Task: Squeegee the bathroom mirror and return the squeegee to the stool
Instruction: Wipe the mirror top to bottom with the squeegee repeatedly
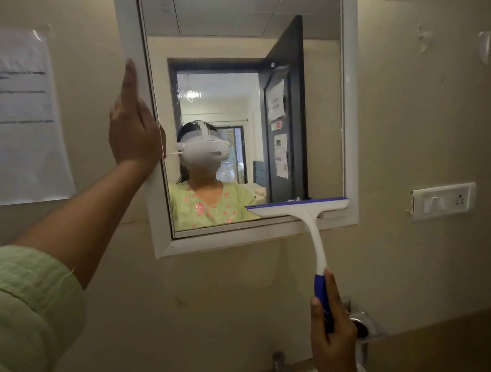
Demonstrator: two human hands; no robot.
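The white-framed mirror (pixel 349 122) hangs on the beige wall straight ahead. A white squeegee (pixel 300 209) with a blue blade edge lies across the mirror's bottom right corner, its blade level against the glass. My right hand (pixel 332 335) is closed around the blue grip at the bottom of its curved handle. My left hand (pixel 133 129) presses flat against the mirror's left frame, fingers pointing up. The stool is out of sight.
A paper notice (pixel 16 119) is taped to the wall on the left. A white switch plate (pixel 443 201) sits right of the mirror. Below are a tap (pixel 280 367) and a chrome wall holder (pixel 365 325). A person with a headset shows in the reflection.
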